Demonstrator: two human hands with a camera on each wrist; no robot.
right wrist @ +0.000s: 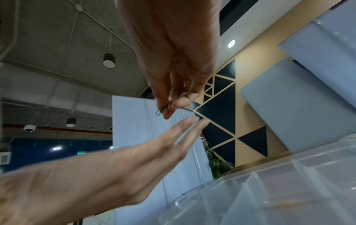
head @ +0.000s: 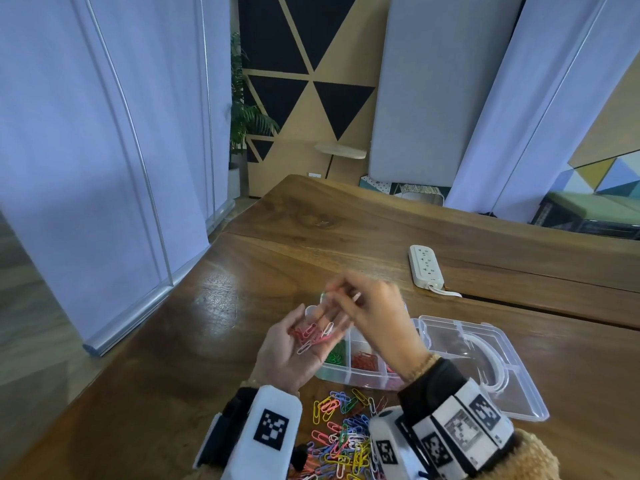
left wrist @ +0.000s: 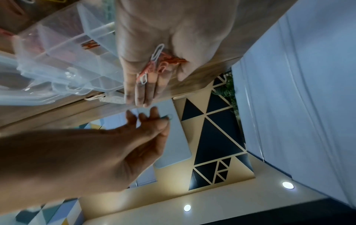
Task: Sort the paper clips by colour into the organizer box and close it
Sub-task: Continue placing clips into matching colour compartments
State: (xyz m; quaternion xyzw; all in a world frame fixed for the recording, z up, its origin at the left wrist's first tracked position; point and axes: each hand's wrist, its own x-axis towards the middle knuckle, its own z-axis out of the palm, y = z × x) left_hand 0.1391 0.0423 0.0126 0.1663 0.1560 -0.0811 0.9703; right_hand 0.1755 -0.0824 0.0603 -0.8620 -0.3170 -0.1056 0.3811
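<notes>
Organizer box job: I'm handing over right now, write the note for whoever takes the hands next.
Left hand: open, palm up, cradling pink and white clips.
Right hand: pinching one green clip above the left palm.
Organizer box: open, lid flat beside it; green and red clips already sit in compartments.
Left to do: drop the held clips, sort the mixed pile near the wrists, close the lid.

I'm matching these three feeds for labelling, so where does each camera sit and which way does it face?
Head: worn on the head, facing forward and down at the table; shows both hands, the organizer box and loose paper clips.
Left wrist: looks along the left hand, palm up with clips; right hand beyond.
Right wrist: looks along the right hand, upward to the ceiling, pinching a dark clip.
Both wrist views share the two hands and the box.
</notes>
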